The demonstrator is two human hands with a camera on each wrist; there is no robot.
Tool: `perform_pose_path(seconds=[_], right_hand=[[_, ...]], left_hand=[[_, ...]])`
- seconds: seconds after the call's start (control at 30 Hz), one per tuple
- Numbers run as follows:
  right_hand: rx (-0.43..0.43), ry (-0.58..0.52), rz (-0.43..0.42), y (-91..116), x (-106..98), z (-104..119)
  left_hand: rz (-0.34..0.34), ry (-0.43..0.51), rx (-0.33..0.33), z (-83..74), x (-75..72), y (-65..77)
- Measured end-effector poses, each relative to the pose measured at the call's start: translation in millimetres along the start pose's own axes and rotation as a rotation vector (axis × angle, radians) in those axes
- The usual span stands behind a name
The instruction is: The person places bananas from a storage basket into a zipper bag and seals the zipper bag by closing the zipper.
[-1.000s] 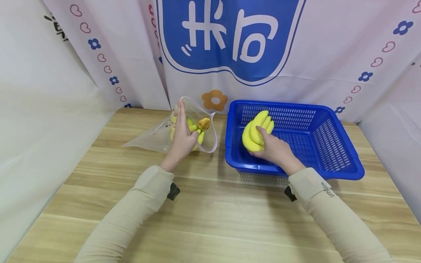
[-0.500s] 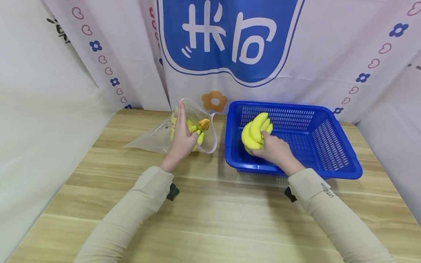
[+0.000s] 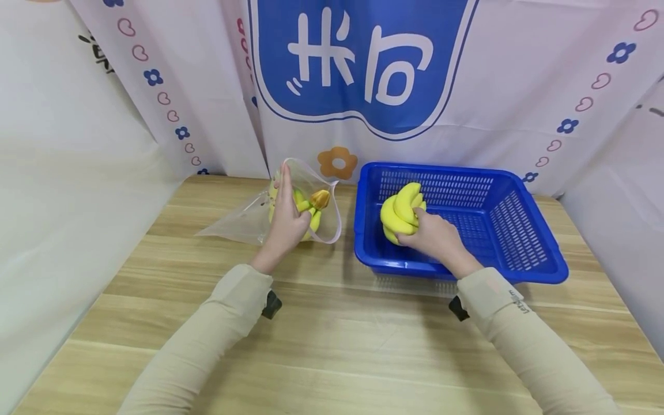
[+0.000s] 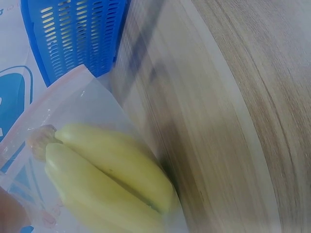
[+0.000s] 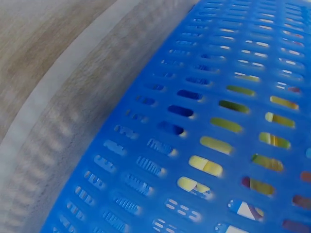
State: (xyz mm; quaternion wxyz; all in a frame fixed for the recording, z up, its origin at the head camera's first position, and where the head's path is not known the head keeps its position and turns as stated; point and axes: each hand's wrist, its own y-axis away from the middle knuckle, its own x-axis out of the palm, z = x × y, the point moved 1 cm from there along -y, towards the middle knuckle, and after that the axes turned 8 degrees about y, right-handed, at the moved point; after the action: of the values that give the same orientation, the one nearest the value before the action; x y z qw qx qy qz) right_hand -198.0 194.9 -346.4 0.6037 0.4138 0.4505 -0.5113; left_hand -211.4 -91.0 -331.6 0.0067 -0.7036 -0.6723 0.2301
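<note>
At the left, a clear zip bag (image 3: 236,222) lies on the table with its mouth toward the basket. In it is a yellow banana bunch (image 4: 104,179) with a brown stem end. My left hand (image 3: 287,219) is at the bag's mouth, fingers straight up along the top of the rim and thumb near the lower rim. Inside the blue basket (image 3: 539,230), my right hand (image 3: 438,235) grips another bunch of bananas (image 3: 399,216) from the right, near the basket's left wall. The right wrist view shows only the basket's slotted side (image 5: 184,131), with yellow showing through.
The wood-grain table (image 3: 353,351) extends in front of both arms. A white cloth with a blue printed sign (image 3: 363,63) hangs behind the bag and basket. White cloth also closes off the left and right sides.
The banana bunch in my right hand has turned slightly and shifted a little left within the basket, with the fingers repositioned on it. My left hand and the bag stay in place.
</note>
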Motion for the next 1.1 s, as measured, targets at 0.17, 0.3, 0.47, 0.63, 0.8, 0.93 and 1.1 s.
perform_pose_path(seconds=[0.17,0.3,0.47,0.63,0.8,0.93,1.1], right_hand=[[0.017,-0.043,-0.01,0.7,-2.0,-1.9],[0.021,-0.094,-0.032,0.3,-3.1,-1.9],[0.014,-0.18,-0.056,1.3,-7.0,-0.6],[0.02,-0.217,-0.082,2.0,-10.3,1.9],[0.031,-0.254,-0.119,3.4,-14.1,5.4],[0.029,-0.3,-0.165,4.5,-17.4,8.6],[0.023,-0.396,-0.233,4.9,-20.4,11.7]], left_hand=[[0.0,0.008,0.003,0.3,0.6,1.0],[0.0,0.011,0.008,0.6,0.2,1.4],[0.004,0.019,0.019,0.0,-0.3,2.0],[0.01,-0.002,0.014,-1.3,-0.8,2.4],[0.015,-0.004,0.013,-0.6,-0.9,2.3],[0.016,0.003,0.01,-0.1,-1.0,2.2],[0.019,-0.011,0.006,-0.3,-0.9,1.6]])
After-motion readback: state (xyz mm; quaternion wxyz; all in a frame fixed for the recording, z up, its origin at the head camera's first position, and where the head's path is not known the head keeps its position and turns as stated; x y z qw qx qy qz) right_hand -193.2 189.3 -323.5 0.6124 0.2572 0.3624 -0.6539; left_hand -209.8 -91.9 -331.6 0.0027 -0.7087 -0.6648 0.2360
